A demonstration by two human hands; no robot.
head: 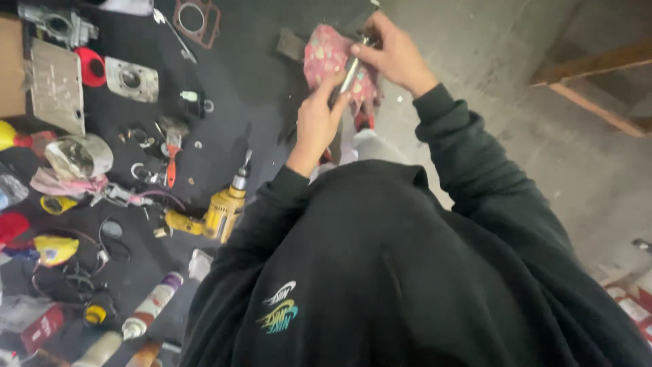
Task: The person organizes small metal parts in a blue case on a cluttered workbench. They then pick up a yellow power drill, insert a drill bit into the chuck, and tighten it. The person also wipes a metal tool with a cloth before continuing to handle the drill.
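Holding the metal rod point(352, 68) between both hands, you keep it raised over the floor with the pink rag point(326, 58) bunched behind it. Your left hand point(318, 122) closes its fingers on the lower end; your right hand point(394, 54) pinches the upper end. The drill point(217, 212) lies apart on the dark mat point(231, 75), within reach.
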